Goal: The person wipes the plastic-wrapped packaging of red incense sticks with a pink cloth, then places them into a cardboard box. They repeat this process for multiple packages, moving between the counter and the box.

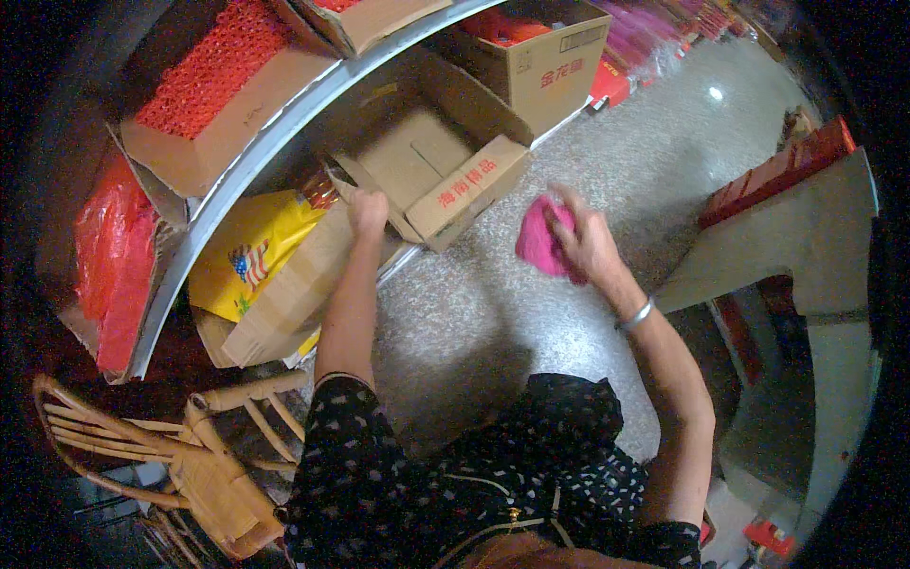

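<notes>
My left hand (369,212) is closed on the near left flap of an open cardboard box (469,188), which shows a bare inside and red writing on its front flap. In my right hand (586,238) is a bunched pink cloth (544,238), held over the floor to the right of the box. A silver bracelet (636,314) circles my right wrist. Left of the box, a yellow plastic bag (259,249) with a flag print lies in another cardboard carton (284,299), close to my left forearm.
A curved-looking shelf edge (263,135) carries cartons of red goods (213,78). Behind stands a carton with red contents (554,78). A bamboo chair (220,491) is at lower left. Cardboard (761,242) and a red box (778,174) stand at right. Wrapped goods (647,35) lie at the top.
</notes>
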Tool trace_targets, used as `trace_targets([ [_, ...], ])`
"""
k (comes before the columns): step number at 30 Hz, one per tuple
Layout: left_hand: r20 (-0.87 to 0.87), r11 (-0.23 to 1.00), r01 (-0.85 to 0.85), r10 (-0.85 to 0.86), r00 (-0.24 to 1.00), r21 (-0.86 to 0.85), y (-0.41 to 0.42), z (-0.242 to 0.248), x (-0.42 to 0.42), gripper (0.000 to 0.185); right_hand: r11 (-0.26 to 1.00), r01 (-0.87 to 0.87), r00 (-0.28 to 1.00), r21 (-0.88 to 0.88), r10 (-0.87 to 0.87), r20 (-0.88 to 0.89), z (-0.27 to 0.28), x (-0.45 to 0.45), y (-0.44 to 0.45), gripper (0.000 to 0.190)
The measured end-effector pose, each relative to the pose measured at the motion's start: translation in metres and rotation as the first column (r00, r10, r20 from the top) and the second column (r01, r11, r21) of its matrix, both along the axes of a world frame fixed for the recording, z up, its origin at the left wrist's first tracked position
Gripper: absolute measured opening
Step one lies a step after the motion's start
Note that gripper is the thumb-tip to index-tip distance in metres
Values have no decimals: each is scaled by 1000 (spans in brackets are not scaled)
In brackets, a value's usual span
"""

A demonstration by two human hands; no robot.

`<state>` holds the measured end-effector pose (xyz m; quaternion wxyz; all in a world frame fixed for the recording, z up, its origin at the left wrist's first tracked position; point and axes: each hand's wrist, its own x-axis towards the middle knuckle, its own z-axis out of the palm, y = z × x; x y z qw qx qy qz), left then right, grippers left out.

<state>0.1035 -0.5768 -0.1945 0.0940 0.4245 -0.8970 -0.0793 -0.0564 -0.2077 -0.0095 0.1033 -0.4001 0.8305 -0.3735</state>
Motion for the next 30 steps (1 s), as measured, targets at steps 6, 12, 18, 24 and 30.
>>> trace_targets([
  [6,98,998,41,-46,994,56,-13,-8,-55,27,980,22,988,199,-51,142,-21,33,131,34],
  [12,-230,949,-314,314,921,38,8,40,-39,59,926,361,904,108,-376,205,-5,67,261,35],
  [18,-166,907,305,-362,917,-291,157,125,-4,74,740,668,730,81,-673,118,-11,117,386,27],
  [24,531,839,501,-332,780,-213,126,81,-14,47,696,718,693,1,-714,100,-13,169,437,25],
  [30,-139,915,349,-326,935,204,202,110,-77,25,688,724,686,-55,-726,-57,-34,210,469,26],
])
